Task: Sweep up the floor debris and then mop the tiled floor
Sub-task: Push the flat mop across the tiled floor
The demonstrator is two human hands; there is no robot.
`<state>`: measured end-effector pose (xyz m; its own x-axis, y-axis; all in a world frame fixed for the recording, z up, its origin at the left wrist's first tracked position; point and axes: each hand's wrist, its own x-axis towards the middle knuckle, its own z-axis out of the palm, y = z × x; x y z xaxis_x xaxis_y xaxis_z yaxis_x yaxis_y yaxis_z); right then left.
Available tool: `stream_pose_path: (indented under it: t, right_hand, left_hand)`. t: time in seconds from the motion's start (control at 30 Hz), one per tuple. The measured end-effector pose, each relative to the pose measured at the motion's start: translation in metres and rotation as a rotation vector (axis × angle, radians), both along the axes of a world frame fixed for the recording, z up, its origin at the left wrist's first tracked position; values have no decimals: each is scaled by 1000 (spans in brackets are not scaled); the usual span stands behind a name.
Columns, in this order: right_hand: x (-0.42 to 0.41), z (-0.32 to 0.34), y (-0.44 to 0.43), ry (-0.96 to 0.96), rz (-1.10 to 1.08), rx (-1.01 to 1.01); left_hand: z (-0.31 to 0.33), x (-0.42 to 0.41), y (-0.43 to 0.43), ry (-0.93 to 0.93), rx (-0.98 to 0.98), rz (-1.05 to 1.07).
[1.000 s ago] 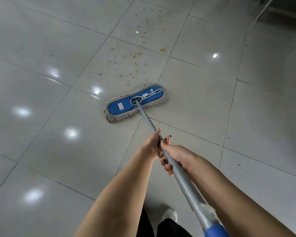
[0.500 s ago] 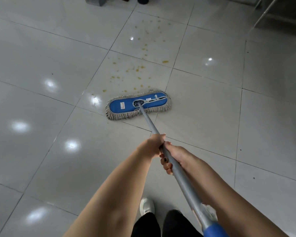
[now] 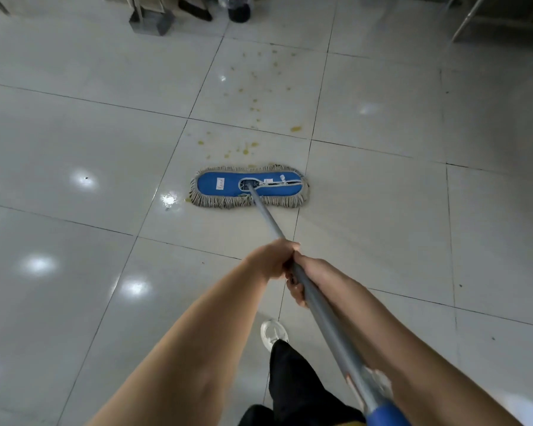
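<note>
Head view: flat blue mop head (image 3: pixel 249 187) lies flat on the tiled floor (image 3: pixel 74 133), its far fringe touching the nearest yellow spots (image 3: pixel 246 149). Left hand (image 3: pixel 274 261) and right hand (image 3: pixel 308 278) touch, fingers of both wrapped around the grey mop handle (image 3: pixel 320 315). Bare tiles left and right; dustpan (image 3: pixel 151 21) and a metal frame (image 3: pixel 474 16) at far edge

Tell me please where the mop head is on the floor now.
The mop head lies flat on the tiled floor near the middle of the head view, just below the yellow spots, ahead of both hands.
</note>
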<state>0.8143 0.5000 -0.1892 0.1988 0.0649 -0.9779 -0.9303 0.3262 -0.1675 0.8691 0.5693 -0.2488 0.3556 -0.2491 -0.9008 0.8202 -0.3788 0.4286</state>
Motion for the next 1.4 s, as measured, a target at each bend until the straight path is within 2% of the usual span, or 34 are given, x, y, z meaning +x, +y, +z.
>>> stream_pose_path:
  t: [0.33,0.53,0.67,0.83,1.0,1.3,1.4]
  right_hand:
    - [116,14,67,23,-70,-40]
    - [171,14,142,-2,-179,-99]
    - [191,17,189,15,-166,-175]
    - [190,33,211,71,-136,-214]
    - [174,47,229,137,-124,-205]
    - [116,43,247,169,-149,-166]
    - [116,41,252,179,-81,-177]
  left_hand:
    - [8,120,62,29,-65,-64]
    - [1,185,126,66,-82,-157]
    - [2,205,166,72,-78,-211]
    - [11,204,186,75,-86,-320]
    - [16,182,200,91,-66,-271]
    - [17,125,218,99,-80,-320]
    - [13,121,222,98,-78,-299]
